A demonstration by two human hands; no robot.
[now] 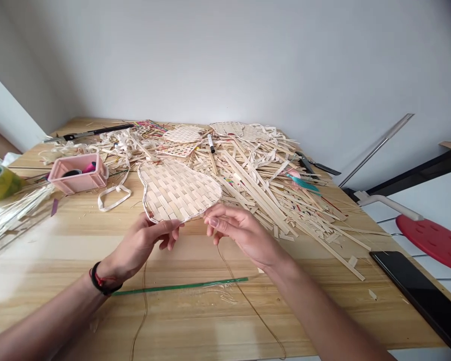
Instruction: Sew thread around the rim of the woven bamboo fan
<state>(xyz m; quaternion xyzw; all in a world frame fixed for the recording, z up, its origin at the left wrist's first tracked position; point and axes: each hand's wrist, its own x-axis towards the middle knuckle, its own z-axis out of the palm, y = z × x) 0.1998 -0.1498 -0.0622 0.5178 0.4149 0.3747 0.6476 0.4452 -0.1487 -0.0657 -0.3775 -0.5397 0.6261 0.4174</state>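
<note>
A woven bamboo-strip fan (180,188) with a white bound edge is raised above the table, tilted toward me. My left hand (146,238) grips its lower edge, thumb on top and fingers underneath. Close to the fan's lower right edge, my right hand (235,228) has thumb and fingers pinched together. A thin brown thread (244,291) hangs from the right fingertips and trails down the table. Another length of brown thread (145,306) drops below my left hand. Whether a needle sits between the right fingers cannot be made out.
Loose bamboo strips (263,185) are heaped behind and to the right, with a marker (211,144) among them. A pink basket (73,184) and tape roll (0,183) stand left. A green strip (188,287) lies in front; a phone (417,291) rests at the right edge.
</note>
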